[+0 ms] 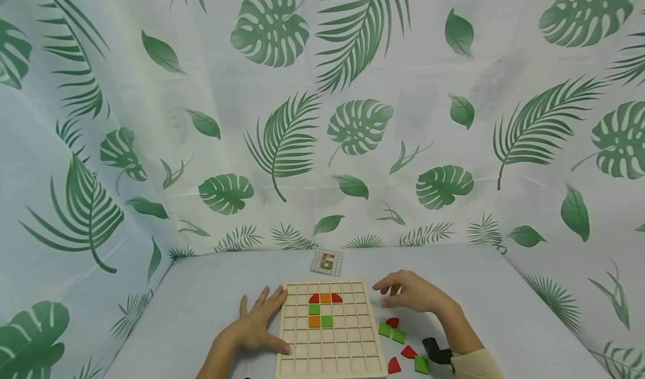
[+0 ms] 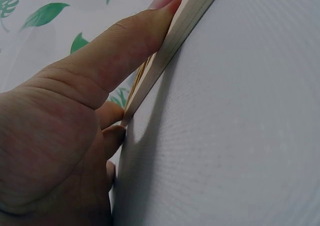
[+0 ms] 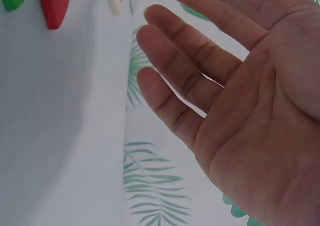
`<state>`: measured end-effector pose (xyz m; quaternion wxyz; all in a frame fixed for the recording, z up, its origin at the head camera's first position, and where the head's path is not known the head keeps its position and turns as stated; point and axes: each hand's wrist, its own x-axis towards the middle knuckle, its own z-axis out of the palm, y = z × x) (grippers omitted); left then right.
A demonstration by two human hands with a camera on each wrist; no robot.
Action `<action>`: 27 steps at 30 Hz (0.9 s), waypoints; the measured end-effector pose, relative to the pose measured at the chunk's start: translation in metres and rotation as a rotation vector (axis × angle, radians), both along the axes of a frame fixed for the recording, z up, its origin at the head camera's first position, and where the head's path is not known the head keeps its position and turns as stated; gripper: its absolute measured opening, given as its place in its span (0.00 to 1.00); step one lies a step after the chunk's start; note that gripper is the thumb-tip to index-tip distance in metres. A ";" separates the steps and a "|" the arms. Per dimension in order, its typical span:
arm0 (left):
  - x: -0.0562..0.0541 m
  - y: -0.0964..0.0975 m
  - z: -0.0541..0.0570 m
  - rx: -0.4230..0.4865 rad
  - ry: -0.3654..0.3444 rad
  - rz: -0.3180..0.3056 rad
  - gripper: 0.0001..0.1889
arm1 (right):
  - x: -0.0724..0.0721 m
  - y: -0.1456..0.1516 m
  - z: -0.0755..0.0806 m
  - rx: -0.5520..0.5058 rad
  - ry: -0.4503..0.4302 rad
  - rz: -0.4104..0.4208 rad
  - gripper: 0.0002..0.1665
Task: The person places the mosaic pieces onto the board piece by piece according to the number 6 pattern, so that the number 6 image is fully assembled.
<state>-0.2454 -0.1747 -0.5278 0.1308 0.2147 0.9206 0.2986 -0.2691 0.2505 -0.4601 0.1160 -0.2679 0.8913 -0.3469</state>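
A light wooden grid board (image 1: 332,350) lies on the table in the head view. Near its upper middle sit two red quarter-round tiles, orange square tiles (image 1: 326,298) and green square tiles (image 1: 326,321). My left hand (image 1: 256,323) rests at the board's left side, thumb on the edge and fingers spread; the left wrist view shows the thumb (image 2: 120,51) over the board's rim (image 2: 172,46). My right hand (image 1: 414,292) hovers off the board's upper right edge, fingers loosely bent and holding nothing. The right wrist view shows its bare palm (image 3: 245,121).
Loose green tiles (image 1: 398,336) and red quarter-round tiles (image 1: 394,365) lie right of the board. A small pattern card (image 1: 327,262) lies behind it. Leaf-printed cloth (image 1: 353,127) stands around the table. A black device (image 1: 436,351) is at my right wrist.
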 end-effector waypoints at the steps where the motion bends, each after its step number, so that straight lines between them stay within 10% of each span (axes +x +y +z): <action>1: 0.000 0.000 0.000 -0.002 0.002 0.000 0.70 | -0.001 0.001 -0.001 0.000 -0.002 -0.002 0.20; 27: -0.001 0.001 -0.002 -0.010 0.000 0.010 0.70 | -0.003 0.014 -0.012 0.015 -0.135 0.026 0.20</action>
